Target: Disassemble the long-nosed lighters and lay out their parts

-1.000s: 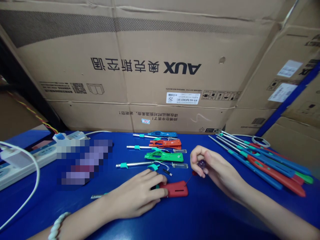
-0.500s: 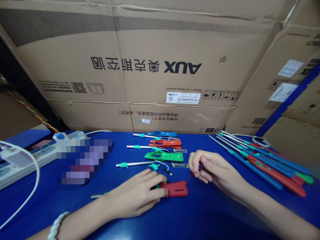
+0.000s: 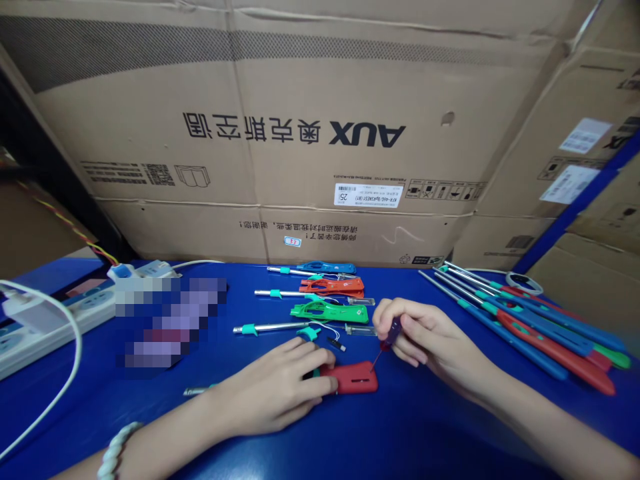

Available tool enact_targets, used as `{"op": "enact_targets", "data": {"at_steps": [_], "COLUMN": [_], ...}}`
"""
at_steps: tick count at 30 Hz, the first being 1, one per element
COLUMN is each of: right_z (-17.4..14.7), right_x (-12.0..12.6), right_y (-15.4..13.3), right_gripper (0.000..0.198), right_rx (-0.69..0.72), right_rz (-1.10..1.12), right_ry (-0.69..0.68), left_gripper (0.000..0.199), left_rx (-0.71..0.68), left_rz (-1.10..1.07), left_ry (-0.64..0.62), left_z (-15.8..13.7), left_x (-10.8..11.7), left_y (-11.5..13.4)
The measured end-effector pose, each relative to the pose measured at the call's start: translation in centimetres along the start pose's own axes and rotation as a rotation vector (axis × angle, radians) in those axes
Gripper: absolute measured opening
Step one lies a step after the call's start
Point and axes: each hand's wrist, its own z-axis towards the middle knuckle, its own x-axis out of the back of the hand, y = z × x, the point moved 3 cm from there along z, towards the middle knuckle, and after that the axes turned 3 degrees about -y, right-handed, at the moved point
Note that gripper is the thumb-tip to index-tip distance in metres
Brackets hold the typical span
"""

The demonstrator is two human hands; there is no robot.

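My left hand (image 3: 283, 383) bends over a red plastic handle (image 3: 357, 378) on the blue table, its fingers gripping the left end and hiding that part. A narrow dark slot shows in the handle's exposed face. In my right hand (image 3: 420, 333) is a small dark purple screwdriver (image 3: 393, 333), tilted, with its thin shaft reaching down to the handle's upper right corner. Part of a metal tube (image 3: 197, 391) pokes out beyond my left wrist. Just behind my hands lie a green open handle shell (image 3: 345, 312) and a short cable with a dark plug (image 3: 337, 344).
Orange (image 3: 333, 287) and blue handle shells (image 3: 327, 268) with metal tubes lie farther back. Several long-tubed tools with coloured handles (image 3: 555, 340) are piled at right. A white power strip (image 3: 95, 303) stands at left. Behind the table rises a large cardboard box (image 3: 280, 173).
My right hand has turned the screwdriver slightly, so more of its purple grip shows. The tip stays at the red handle's corner; my left hand holds its place.
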Motion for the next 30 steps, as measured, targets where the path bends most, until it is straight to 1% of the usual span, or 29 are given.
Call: {"op": "enact_targets", "data": {"at_steps": [4,7,9,12,13,16,22,27,30], "right_z": [-0.02,0.00,0.00,-0.05,-0.07,-0.11,-0.05,-0.10,-0.10], "right_x": [-0.29,-0.26,-0.14,0.03,0.06,0.00,-0.22,-0.07,-0.05], "right_y": [0.07,0.06,0.03,-0.12,-0.16,-0.11,0.11,-0.13,-0.11], "right_gripper": [0.037,0.036,0.035,0.024,0.024,0.031,0.031,0.024,0.029], "right_rx": [0.005,0.020,0.014,0.015,0.015,-0.004,0.032,0.021,0.020], "right_rz": [0.054,0.074,0.060,0.000,-0.025,-0.061,0.051,-0.064,-0.078], "right_ry": [-0.003,0.013,0.021,0.017,0.015,0.008,-0.012,0.018,0.027], "left_gripper": [0.025,0.024,0.024,0.025,0.025,0.025,0.026,0.025,0.026], "left_rx": [0.004,-0.001,-0.003,0.000,0.001,0.004,0.012,0.016,0.022], "left_rz": [0.000,0.002,0.002,0.005,0.006,0.006,-0.003,-0.004,-0.010], "left_ry": [-0.023,-0.009,-0.010,-0.019,-0.022,-0.025,-0.051,-0.064,-0.070], "left_z": [0.01,0.04,0.05,0.05,0.04,0.00,-0.04,-0.02,-0.04], "left_x": [-0.03,0.07,0.09,0.04,0.01,-0.08,-0.27,-0.26,-0.30], "left_y": [0.00,0.03,0.03,0.01,0.00,-0.03,-0.09,-0.06,-0.09]}}
